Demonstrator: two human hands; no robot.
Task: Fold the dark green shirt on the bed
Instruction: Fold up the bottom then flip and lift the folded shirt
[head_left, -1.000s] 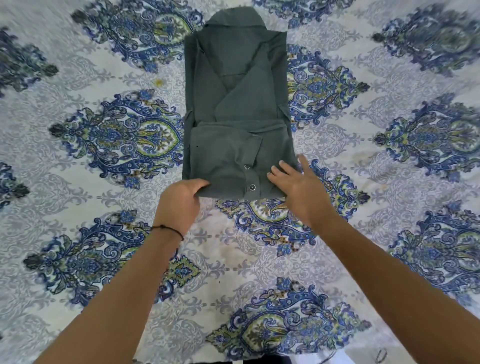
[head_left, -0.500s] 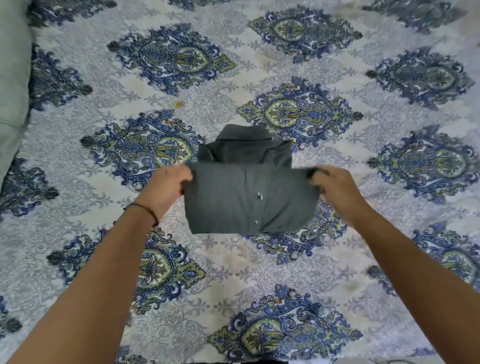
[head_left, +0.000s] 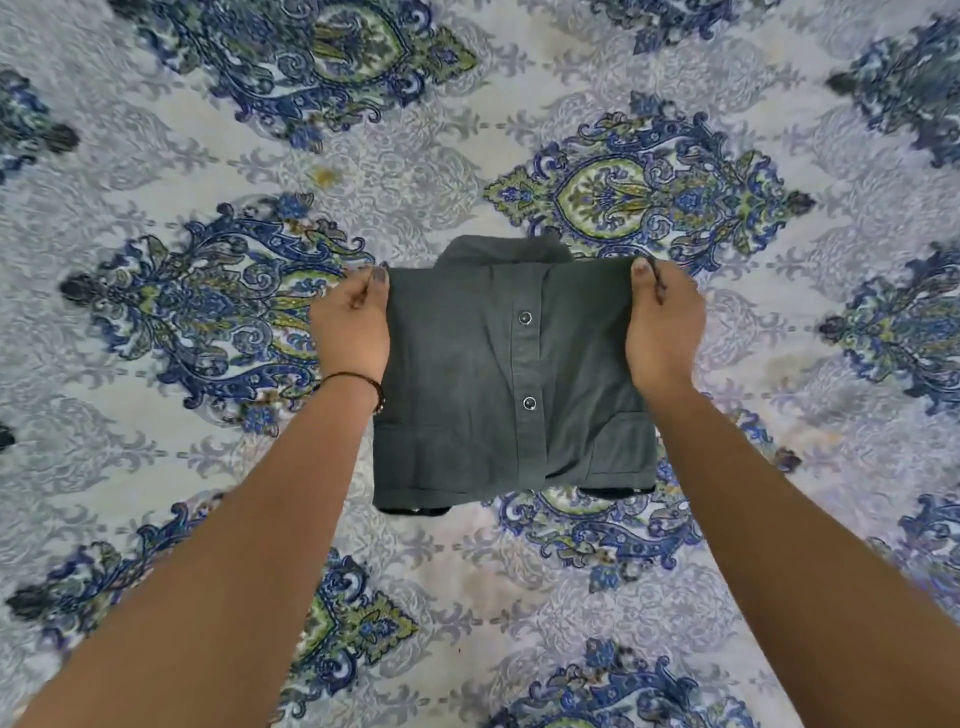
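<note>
Lying folded between both hands, dark green shirt (head_left: 467, 395), far corners pinched

Sheet (head_left: 467, 597): pale grey-white, printed with blue-and-olive damask medallions, fills the whole frame.
Stain (head_left: 324, 176): small, yellowish, upper left of centre.
Bracelet (head_left: 358, 375): thin dark cord, just left of centre.

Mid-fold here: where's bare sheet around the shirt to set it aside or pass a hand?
Bare bedsheet lies beyond the collar, outward of the left hand and of the right hand, and between the forearms below the near edge of the dark green shirt. Crowded: the shirt's two sides, where both hands pinch its far corners and the forearms run alongside.
</note>
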